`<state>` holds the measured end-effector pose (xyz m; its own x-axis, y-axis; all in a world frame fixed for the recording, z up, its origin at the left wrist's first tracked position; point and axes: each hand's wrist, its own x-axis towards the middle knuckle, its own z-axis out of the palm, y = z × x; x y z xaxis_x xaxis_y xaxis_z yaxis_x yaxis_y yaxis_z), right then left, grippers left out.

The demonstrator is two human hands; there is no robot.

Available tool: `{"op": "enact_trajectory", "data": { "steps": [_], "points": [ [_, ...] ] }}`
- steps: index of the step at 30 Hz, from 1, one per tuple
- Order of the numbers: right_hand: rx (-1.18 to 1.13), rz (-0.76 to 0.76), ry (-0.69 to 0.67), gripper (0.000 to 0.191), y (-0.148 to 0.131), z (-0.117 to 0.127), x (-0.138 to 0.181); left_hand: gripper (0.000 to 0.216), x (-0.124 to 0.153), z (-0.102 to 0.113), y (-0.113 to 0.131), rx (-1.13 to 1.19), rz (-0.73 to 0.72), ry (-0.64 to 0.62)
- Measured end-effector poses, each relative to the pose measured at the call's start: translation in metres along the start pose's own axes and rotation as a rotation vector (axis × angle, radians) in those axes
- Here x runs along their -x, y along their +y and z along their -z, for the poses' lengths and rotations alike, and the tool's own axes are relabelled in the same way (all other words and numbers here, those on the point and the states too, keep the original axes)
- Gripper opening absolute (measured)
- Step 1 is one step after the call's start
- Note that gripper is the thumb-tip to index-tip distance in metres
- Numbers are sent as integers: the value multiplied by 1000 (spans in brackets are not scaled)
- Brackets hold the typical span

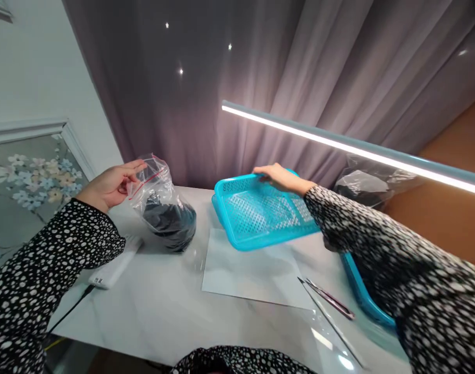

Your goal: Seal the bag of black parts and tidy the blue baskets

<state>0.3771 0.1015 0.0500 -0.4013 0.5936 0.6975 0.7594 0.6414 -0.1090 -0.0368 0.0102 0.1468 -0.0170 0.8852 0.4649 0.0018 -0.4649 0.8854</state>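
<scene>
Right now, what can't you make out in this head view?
- Dark contents of the zip bag: crumpled plastic hides what they are.
- Second blue tray: mostly under the right sleeve.
- Bag at the back: partly behind the light bar.
- Right hand: fingertips hidden behind the tray rim.

The right sleeve (417, 270) hides most of a second blue plastic tray (364, 298), the dark contents of the clear zip bag (163, 208) stay indistinct, and the white table (163, 311) runs off the bottom edge.
</scene>
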Motion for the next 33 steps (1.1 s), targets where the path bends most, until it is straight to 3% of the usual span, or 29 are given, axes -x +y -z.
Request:
{"op": "enact_trajectory", "data": {
  "steps": [2, 4, 8, 10, 11, 12, 14, 16, 20, 26, 29, 33],
  "points": [
    [48, -12, 15, 37, 3, 6, -22, 65, 1, -9, 2, -11, 42, 19],
    [81, 0, 58, 40, -14, 2, -38, 67, 3, -14, 4, -15, 75, 42],
    [4, 226, 93, 47, -103, -18, -47, 62, 4, -18, 4, -5, 104, 102],
    [-209, 552, 48, 58, -154, -32, -42, 58, 3, -23, 3, 15, 93, 130],
    [-258, 645, 23, 69, -176, -39, -39, 55, 2, -26, 1, 28, 85, 140],
    [-266, 678, 6, 79, -193, -47, -37, 51, 1, -31, 0, 42, 78, 144],
    [-259, 542, 14, 88, -214, -60, -37, 39, 1, -42, -3, 68, 72, 142],
    [-264, 418, 43, 81, -219, -68, -41, 27, 1, -52, -4, 91, 79, 130],
    [-241, 329, 127, 12, -200, -48, -53, 29, 1, -68, 7, 137, 47, 111],
    [-173, 283, 429, 19, -161, 16, -47, 21, 16, -90, 28, 166, -87, -7],
    [-102, 294, 332, 23, -145, 17, -23, 22, 37, -94, 14, 80, -35, -111],
    [-155, 408, 62, 9, -137, -4, 17, 62, 52, -67, -6, -193, 79, -238]
  ]
}}
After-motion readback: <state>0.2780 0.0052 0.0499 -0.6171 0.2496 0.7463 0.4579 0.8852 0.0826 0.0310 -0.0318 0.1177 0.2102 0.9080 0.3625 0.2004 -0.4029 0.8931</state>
